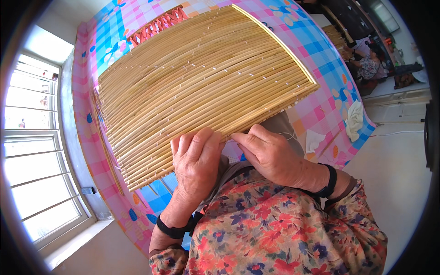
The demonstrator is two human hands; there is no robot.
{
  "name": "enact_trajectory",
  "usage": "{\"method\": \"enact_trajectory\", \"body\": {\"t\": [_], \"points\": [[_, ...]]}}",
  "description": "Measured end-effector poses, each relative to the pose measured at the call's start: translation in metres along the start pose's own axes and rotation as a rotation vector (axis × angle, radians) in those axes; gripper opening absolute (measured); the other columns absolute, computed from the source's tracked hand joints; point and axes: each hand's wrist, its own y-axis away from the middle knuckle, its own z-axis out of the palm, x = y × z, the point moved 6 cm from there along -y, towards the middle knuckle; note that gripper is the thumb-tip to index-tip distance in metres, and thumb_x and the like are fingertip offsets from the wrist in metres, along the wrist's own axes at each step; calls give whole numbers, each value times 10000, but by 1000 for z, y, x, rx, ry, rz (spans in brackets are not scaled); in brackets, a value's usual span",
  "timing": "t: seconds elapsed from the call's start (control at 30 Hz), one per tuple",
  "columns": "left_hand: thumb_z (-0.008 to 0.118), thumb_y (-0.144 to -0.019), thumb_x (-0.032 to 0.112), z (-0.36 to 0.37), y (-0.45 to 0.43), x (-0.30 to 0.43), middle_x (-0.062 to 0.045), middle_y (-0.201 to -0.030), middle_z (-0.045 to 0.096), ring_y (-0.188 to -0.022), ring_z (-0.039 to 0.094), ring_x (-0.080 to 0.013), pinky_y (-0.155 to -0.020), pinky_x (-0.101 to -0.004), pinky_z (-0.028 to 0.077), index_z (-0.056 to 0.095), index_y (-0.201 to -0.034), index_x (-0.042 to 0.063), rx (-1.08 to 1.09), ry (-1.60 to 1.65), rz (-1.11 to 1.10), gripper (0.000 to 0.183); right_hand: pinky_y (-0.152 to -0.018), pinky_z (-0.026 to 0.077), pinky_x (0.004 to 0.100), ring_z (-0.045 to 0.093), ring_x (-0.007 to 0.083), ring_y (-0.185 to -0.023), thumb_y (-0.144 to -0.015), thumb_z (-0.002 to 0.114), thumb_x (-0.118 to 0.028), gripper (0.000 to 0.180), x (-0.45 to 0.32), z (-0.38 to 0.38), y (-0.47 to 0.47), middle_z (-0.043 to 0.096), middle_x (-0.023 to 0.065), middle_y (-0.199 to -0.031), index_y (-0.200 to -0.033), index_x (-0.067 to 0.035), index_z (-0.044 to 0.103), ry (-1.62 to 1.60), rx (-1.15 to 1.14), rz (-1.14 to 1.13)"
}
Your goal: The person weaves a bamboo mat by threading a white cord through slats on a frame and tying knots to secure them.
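A large mat of straw-coloured plant stalks (pixel 206 79), bound by rows of white stitches, lies across my lap and the surface in front of me. My left hand (pixel 196 158) grips its near edge, fingers on top and thumb out of sight. Just to the right, my right hand (pixel 270 154) pinches at the same edge with thumb and forefinger. A white thread (pixel 290 134) loops out behind the right hand, and a bit of it shows at the fingertips. Whether a needle is there cannot be made out. A pale strip (pixel 275 41) borders the mat's right end.
Under the mat spreads a checked, flower-printed sheet (pixel 319 44). Pink lacing on a frame (pixel 160 25) sits beyond the far edge. Loose stalks (pixel 106 147) lie at left, a white cloth (pixel 354 120) and paper (pixel 314 140) at right. A barred window (pixel 37 147) is left; another person (pixel 369 65) sits far right.
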Motion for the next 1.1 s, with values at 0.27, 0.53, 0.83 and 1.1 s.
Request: {"method": "enact_trajectory", "body": {"t": [0.27, 0.53, 0.83, 1.1], "points": [[763, -721, 24, 2, 1, 0, -87, -1014, 635, -894, 579, -287, -819, -410, 446, 676, -993, 29, 11, -2, 27, 286, -668, 543, 396, 653, 333, -804, -880, 635, -25, 245, 5, 7, 1, 591, 151, -955, -1121, -27, 585, -39, 21, 53], [763, -726, 30, 3, 1, 0, -83, -1014, 635, -858, 578, -278, -787, -403, 447, 674, -998, 29, 19, -2, 31, 287, -699, 531, 433, 637, 378, -847, -897, 629, -34, 205, 10, 10, -1, 601, 165, -970, -1088, -30, 555, -158, 45, 83], [759, -733, 28, 5, 3, -1, -86, -1029, 634, -855, 579, -281, -780, -407, 446, 668, -1012, 27, 18, 7, 31, 294, -719, 520, 448, 625, 398, -873, -901, 618, -21, 179, 12, 10, -3, 605, 175, -977, -1062, -26, 541, -204, 23, 115], [752, -735, 18, 6, 3, -1, -87, -1032, 632, -865, 579, -286, -781, -409, 447, 665, -1013, 23, 15, 10, 34, 291, -701, 520, 444, 627, 389, -861, -886, 630, -6, 184, 15, 12, -3, 606, 173, -959, -1044, -26, 540, -213, 49, 95]]}}
